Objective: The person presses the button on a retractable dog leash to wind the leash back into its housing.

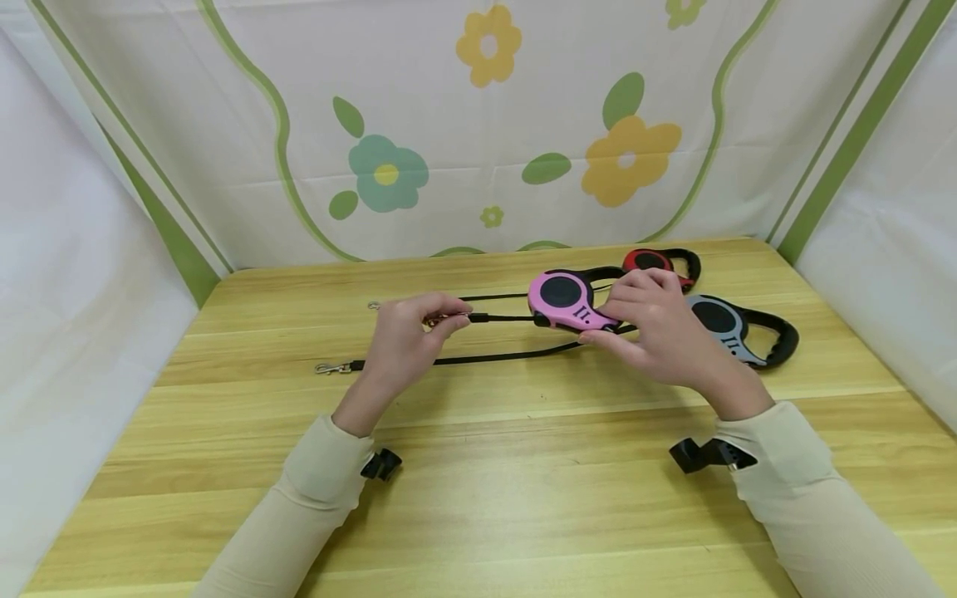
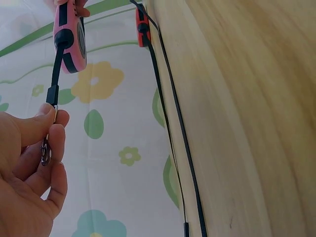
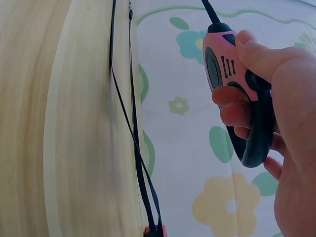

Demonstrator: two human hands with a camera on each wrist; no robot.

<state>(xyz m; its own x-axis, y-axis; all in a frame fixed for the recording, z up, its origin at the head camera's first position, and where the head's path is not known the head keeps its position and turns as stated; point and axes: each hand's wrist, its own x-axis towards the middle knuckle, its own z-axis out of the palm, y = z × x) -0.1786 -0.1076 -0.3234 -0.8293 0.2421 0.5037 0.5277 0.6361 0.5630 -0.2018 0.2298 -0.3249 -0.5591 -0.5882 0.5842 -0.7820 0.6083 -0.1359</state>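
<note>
A pink and black retractable dog leash (image 1: 562, 301) is held above the table by my right hand (image 1: 654, 328), whose fingers curl round its black handle (image 3: 259, 131). My left hand (image 1: 404, 336) pinches the metal clip (image 2: 46, 152) at the end of that leash's cord, between thumb and fingers. A short stretch of black cord (image 1: 512, 318) runs level between the two hands. On the table, a grey-blue retractable leash (image 1: 714, 320) lies partly behind my right hand, and a red one (image 1: 649, 262) lies farther back.
The cords of the grey-blue and red leashes stretch leftward across the wooden table (image 1: 478, 465). One ends in a metal clip (image 1: 332, 368) left of my left hand, the other in a clip (image 1: 374, 306) farther back. A flowered white cloth (image 1: 449, 108) hangs behind the table.
</note>
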